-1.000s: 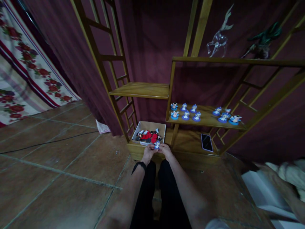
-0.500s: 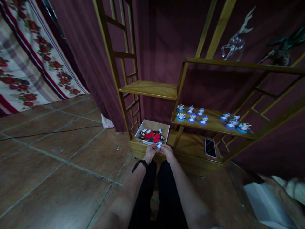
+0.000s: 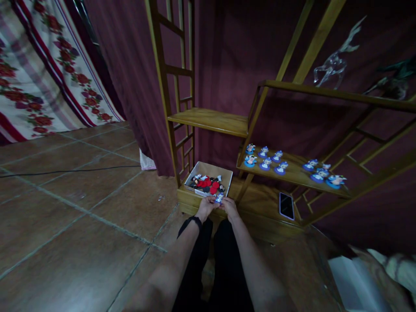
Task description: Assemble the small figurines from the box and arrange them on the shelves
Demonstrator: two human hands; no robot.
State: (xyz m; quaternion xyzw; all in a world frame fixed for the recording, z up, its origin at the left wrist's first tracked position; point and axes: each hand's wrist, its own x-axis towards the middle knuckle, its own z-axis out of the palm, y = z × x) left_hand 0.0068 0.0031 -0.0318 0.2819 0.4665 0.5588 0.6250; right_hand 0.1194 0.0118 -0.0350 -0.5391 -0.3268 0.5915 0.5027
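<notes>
Between my two hands is a small white-and-purple figurine (image 3: 219,198), held in front of the box's near edge. My left hand (image 3: 206,207) grips it from the left, fingers closed. On its other side my right hand (image 3: 230,208) has its fingers closed on the base. Just beyond, a white cardboard box (image 3: 212,167) holds a jumble of red, black and white figurines (image 3: 208,183). Several purple-based figurines (image 3: 265,163) and a few blue-based figurines (image 3: 250,160) stand on the shelf (image 3: 294,173) to the right.
A phone (image 3: 286,206) lies on the lower board (image 3: 260,201) of the wooden rack. A bare-topped shelf (image 3: 211,119) juts out above the box. Higher right stands a clear deer ornament (image 3: 332,67). A black cable (image 3: 65,171) crosses the tiled floor at left.
The view has shifted slightly, so the shelves sit a little further right. Both hands keep hold of the figurine, which has turned or tilted a little.
</notes>
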